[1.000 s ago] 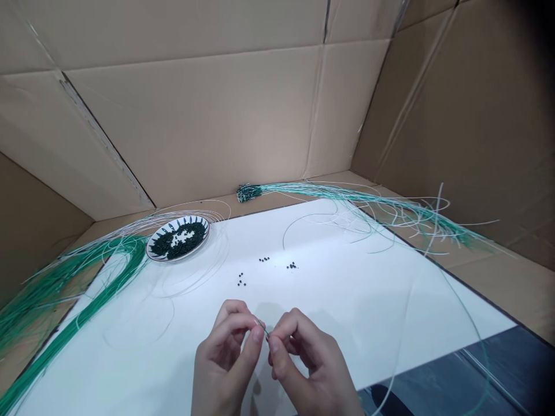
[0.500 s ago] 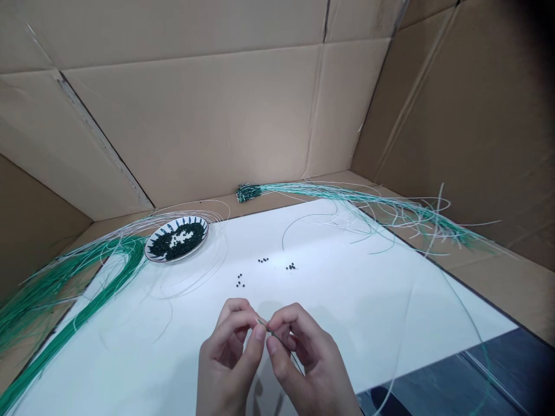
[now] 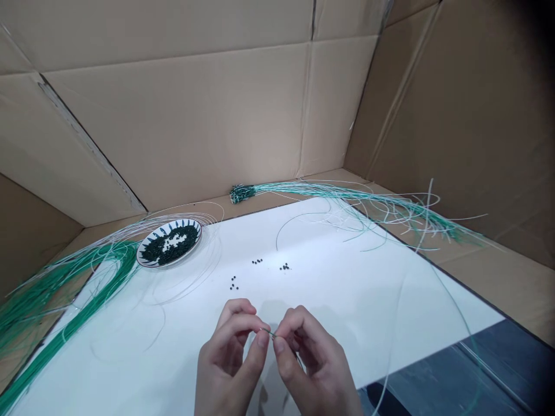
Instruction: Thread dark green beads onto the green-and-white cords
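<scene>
Head view: left hand [image 3: 228,361] and right hand [image 3: 314,370] both grip one thin wire [image 3: 267,332]; three bead clusters [image 3: 257,261] beyond.

Single head-worn camera looked forward and down at left hand [image 3: 228,361] and right hand [image 3: 316,370], close above white paper sheet [image 3: 368,289], facing brown cardboard wall [image 3: 173,115] beyond sheet.

3 creased cardboard walls [image 3: 173,115], cardboard base [image 3: 511,294], dark grey surface [image 3: 451,375], soft even light
</scene>
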{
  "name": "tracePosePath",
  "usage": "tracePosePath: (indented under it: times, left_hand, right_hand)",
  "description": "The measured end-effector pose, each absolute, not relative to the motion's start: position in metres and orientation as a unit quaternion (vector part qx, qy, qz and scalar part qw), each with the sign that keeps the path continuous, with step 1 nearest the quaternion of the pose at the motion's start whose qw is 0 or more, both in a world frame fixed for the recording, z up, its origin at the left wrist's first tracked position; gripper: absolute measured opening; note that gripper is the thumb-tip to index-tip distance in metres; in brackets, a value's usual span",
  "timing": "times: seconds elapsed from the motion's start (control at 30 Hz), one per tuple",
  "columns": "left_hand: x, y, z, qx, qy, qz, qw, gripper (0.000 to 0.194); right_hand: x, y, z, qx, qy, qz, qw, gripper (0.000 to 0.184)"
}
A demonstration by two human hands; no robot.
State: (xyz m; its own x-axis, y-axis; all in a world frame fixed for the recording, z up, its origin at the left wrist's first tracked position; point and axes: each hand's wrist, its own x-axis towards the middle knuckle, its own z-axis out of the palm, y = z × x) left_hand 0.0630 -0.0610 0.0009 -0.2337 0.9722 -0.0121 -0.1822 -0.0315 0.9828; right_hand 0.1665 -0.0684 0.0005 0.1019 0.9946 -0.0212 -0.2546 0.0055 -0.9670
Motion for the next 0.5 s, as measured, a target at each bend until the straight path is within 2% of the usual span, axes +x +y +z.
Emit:
tracePosePath:
  times: [0.27,0.5]
  left_hand:
    - [0.066,-0.0646,0.0026,0.402,0.533,0.613,0.423,0.034]
    - [0.0645,-0.068,-0.0036,0.394,0.504,0.64,0.425,0.033]
  right_hand:
    - [0.1659,-0.0678,-0.0032,-0.467,-0.437,0.496,0.587,0.013]
    - [0.1635,-0.069,-0.0056,-0.477,-0.456,0.489,0.57,0.016]
